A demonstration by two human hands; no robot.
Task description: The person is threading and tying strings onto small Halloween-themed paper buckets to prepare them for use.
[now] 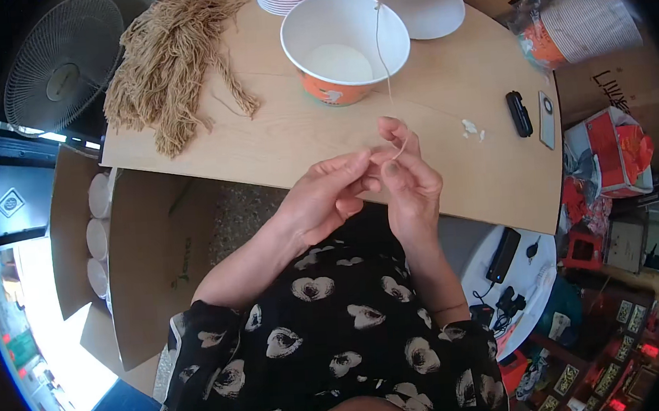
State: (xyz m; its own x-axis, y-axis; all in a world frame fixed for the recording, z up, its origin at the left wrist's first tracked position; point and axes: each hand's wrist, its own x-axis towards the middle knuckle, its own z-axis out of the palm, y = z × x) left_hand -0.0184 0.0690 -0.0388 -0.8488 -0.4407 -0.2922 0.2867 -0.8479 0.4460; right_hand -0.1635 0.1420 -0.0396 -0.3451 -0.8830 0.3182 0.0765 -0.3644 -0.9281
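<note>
A thin beige string (389, 87) runs from the inner rim of a white paper bucket (344, 25) with an orange and green outside down to my hands. My left hand (325, 194) is closed in a pinch near the string's lower end. Close beside it, my right hand (413, 180) has the string looped over its fingers and pinched between thumb and finger. Both hands are held just over the table's near edge. Where the string ends between the fingers is hidden.
On the wooden table (279, 140) lies a heap of beige strings (174, 63) at the left. More white buckets (422, 0) stand behind. White scraps (471, 128), a black case (519, 113) and a phone (546, 120) lie at right. An open carton (147, 272) stands left, below a fan (64, 67).
</note>
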